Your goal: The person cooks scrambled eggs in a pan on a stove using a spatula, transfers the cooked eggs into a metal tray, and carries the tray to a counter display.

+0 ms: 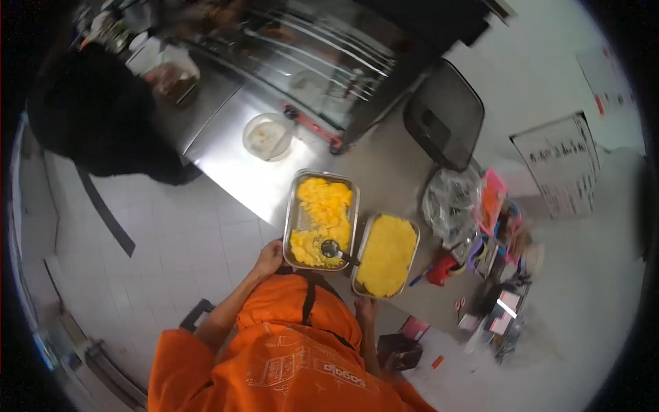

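Two metal trays of yellow food are side by side on the steel counter in front of me. The left tray [287, 218] holds uneven mounds, and a dark-handled scoop [331, 248] lies in it, its handle over the right rim. The right tray [417, 237] is filled with a flat yellow layer [388, 255]. My left hand [271, 258] is at the near left corner of the left tray, its fingers partly hidden by the tray. Below the near edge of the right tray is my right hand [366, 310], its fingers mostly hidden.
A round bowl [268, 137] stands beyond the left tray, before a glass-fronted cabinet [322, 62]. Another person in black [96, 110] works at the upper left. Plastic bags [451, 202], a dark lid [445, 113], scissors [460, 303] and assorted items are at the right.
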Action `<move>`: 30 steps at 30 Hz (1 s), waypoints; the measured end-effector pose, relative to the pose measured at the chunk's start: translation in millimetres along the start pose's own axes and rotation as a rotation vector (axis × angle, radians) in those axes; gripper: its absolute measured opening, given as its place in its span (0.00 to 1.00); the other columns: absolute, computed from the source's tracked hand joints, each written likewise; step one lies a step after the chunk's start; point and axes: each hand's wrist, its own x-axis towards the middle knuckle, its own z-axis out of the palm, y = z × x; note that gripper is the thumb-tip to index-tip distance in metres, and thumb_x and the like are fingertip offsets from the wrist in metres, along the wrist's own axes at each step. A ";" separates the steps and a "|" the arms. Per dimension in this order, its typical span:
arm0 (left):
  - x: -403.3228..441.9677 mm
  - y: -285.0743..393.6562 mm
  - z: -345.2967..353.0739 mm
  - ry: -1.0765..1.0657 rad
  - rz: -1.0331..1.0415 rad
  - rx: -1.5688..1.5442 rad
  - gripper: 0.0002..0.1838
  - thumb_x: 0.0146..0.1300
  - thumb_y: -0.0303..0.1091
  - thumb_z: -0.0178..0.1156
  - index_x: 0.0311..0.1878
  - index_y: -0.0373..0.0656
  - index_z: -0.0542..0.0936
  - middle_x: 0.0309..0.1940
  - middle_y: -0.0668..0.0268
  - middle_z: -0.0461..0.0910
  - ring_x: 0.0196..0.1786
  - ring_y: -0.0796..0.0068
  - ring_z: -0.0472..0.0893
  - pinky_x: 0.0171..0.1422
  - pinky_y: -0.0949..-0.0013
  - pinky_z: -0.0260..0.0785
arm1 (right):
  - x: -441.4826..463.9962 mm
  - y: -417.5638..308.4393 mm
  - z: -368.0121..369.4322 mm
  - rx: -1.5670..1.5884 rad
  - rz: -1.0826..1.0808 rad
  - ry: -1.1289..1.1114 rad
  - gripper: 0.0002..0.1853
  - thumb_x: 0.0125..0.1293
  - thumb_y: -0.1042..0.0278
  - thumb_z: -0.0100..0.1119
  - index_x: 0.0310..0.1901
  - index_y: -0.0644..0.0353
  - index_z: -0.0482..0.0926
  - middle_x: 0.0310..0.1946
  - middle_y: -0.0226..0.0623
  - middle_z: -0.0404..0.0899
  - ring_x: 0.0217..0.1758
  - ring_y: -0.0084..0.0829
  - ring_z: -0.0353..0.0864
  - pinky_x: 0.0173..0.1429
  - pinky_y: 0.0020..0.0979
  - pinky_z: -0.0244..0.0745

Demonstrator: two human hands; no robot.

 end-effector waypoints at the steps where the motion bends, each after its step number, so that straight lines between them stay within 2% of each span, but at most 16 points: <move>1: 5.8 -9.5 -4.6 -0.004 -0.032 -0.090 0.11 0.76 0.29 0.45 0.54 0.33 0.72 0.38 0.59 0.83 0.37 0.71 0.85 0.43 0.69 0.82 | 3.9 -15.5 20.8 -0.003 -0.054 0.061 0.16 0.73 0.57 0.56 0.52 0.61 0.77 0.39 0.33 0.78 0.35 0.26 0.78 0.36 0.28 0.73; 4: 8.8 6.3 -15.0 -0.210 -0.056 0.104 0.12 0.76 0.30 0.45 0.55 0.33 0.71 0.42 0.57 0.83 0.42 0.68 0.86 0.45 0.67 0.83 | 50.8 -67.2 69.1 0.021 -0.090 -0.012 0.18 0.74 0.58 0.55 0.57 0.62 0.73 0.42 0.35 0.79 0.38 0.26 0.78 0.40 0.29 0.75; 6: -12.6 24.8 -1.4 -0.102 -0.119 0.094 0.17 0.77 0.32 0.45 0.62 0.33 0.69 0.47 0.55 0.81 0.45 0.66 0.86 0.46 0.66 0.83 | 55.0 -75.0 52.8 0.078 -0.002 -0.057 0.18 0.75 0.60 0.54 0.58 0.63 0.72 0.44 0.37 0.79 0.41 0.27 0.79 0.43 0.31 0.77; 8: 15.2 35.1 7.6 0.051 -0.030 -0.066 0.20 0.77 0.33 0.45 0.66 0.33 0.66 0.49 0.54 0.81 0.46 0.66 0.85 0.46 0.65 0.82 | 109.5 -95.1 49.3 0.043 0.013 -0.062 0.17 0.75 0.62 0.53 0.59 0.63 0.72 0.46 0.38 0.78 0.44 0.28 0.80 0.47 0.33 0.79; 9: -7.4 84.5 16.6 0.101 -0.107 -0.108 0.24 0.78 0.39 0.41 0.69 0.34 0.66 0.50 0.53 0.81 0.47 0.68 0.84 0.46 0.66 0.80 | 109.4 -101.3 49.9 0.068 -0.083 -0.088 0.16 0.75 0.62 0.53 0.58 0.62 0.72 0.45 0.37 0.78 0.43 0.28 0.80 0.47 0.35 0.79; 11: -10.2 91.7 24.2 0.071 -0.060 -0.079 0.26 0.78 0.44 0.38 0.68 0.34 0.68 0.52 0.53 0.80 0.48 0.65 0.83 0.49 0.62 0.79 | 120.9 -133.3 61.9 0.107 -0.301 -0.173 0.15 0.75 0.63 0.53 0.57 0.61 0.73 0.43 0.37 0.79 0.42 0.28 0.80 0.47 0.37 0.80; 12: -11.9 95.9 14.6 0.082 -0.017 -0.077 0.27 0.79 0.46 0.37 0.68 0.34 0.69 0.52 0.53 0.80 0.49 0.63 0.83 0.50 0.61 0.78 | 131.7 -140.3 68.9 0.138 -0.239 -0.048 0.13 0.75 0.64 0.53 0.54 0.60 0.75 0.41 0.36 0.79 0.40 0.28 0.80 0.44 0.36 0.79; 13: 34.3 28.5 0.7 0.128 0.101 0.148 0.33 0.78 0.53 0.34 0.66 0.34 0.70 0.55 0.48 0.79 0.55 0.53 0.80 0.62 0.56 0.72 | 153.8 -149.8 72.7 0.160 -0.184 0.069 0.11 0.74 0.64 0.54 0.52 0.59 0.76 0.40 0.35 0.79 0.39 0.28 0.80 0.41 0.35 0.78; 14: 46.4 40.1 0.2 0.040 -0.031 0.331 0.35 0.77 0.57 0.33 0.66 0.32 0.69 0.60 0.43 0.76 0.63 0.46 0.75 0.71 0.56 0.63 | 190.6 -151.8 64.7 0.109 -0.160 0.018 0.10 0.73 0.65 0.55 0.51 0.58 0.76 0.40 0.35 0.79 0.39 0.29 0.80 0.40 0.34 0.78; 15: 59.3 15.5 3.3 0.084 -0.015 0.243 0.37 0.77 0.58 0.33 0.66 0.32 0.69 0.60 0.42 0.75 0.64 0.45 0.73 0.72 0.55 0.62 | 215.0 -150.1 58.4 0.054 -0.137 -0.020 0.09 0.72 0.66 0.56 0.50 0.58 0.77 0.39 0.35 0.79 0.40 0.29 0.80 0.40 0.33 0.78; 17: 42.0 30.7 9.1 0.117 -0.050 0.233 0.40 0.75 0.64 0.35 0.67 0.34 0.69 0.61 0.43 0.75 0.65 0.49 0.74 0.69 0.51 0.66 | 213.7 -166.1 71.6 -0.169 -0.131 -0.018 0.07 0.71 0.68 0.57 0.48 0.57 0.77 0.38 0.31 0.79 0.36 0.27 0.79 0.36 0.31 0.76; 20: 0.4 68.5 15.9 -0.208 -0.237 -0.015 0.46 0.70 0.72 0.36 0.74 0.40 0.62 0.65 0.45 0.72 0.63 0.58 0.76 0.61 0.50 0.74 | 215.4 -164.5 77.0 -0.090 -0.147 0.013 0.07 0.70 0.69 0.58 0.47 0.56 0.77 0.33 0.28 0.79 0.28 0.24 0.75 0.29 0.29 0.72; 23: 14.7 55.3 23.6 -0.410 -0.211 -0.154 0.48 0.69 0.74 0.35 0.79 0.44 0.51 0.72 0.43 0.61 0.68 0.49 0.71 0.68 0.47 0.70 | 243.1 -170.1 76.6 0.084 -0.218 0.034 0.04 0.71 0.66 0.56 0.42 0.54 0.77 0.27 0.25 0.76 0.22 0.20 0.70 0.25 0.25 0.65; 26: 17.7 60.4 28.1 -0.529 -0.236 -0.243 0.50 0.67 0.76 0.35 0.81 0.51 0.38 0.77 0.41 0.44 0.74 0.42 0.62 0.74 0.45 0.63 | 247.4 -187.6 65.9 0.103 -0.156 0.066 0.10 0.76 0.61 0.49 0.36 0.50 0.74 0.23 0.22 0.71 0.20 0.20 0.67 0.25 0.26 0.63; 27: 17.3 38.0 28.8 -0.573 -0.309 -0.342 0.52 0.66 0.77 0.34 0.80 0.53 0.32 0.78 0.41 0.32 0.77 0.40 0.53 0.77 0.43 0.57 | 232.6 -196.3 62.5 0.078 -0.085 0.068 0.13 0.78 0.59 0.46 0.33 0.48 0.74 0.22 0.21 0.69 0.20 0.19 0.65 0.25 0.26 0.63; 30: 12.7 69.0 36.6 -0.518 -0.388 -0.277 0.56 0.63 0.80 0.36 0.80 0.51 0.31 0.78 0.40 0.31 0.77 0.40 0.54 0.77 0.43 0.56 | 270.9 -194.4 48.8 -0.001 -0.026 0.009 0.17 0.79 0.53 0.42 0.40 0.52 0.78 0.28 0.22 0.77 0.26 0.19 0.71 0.31 0.29 0.69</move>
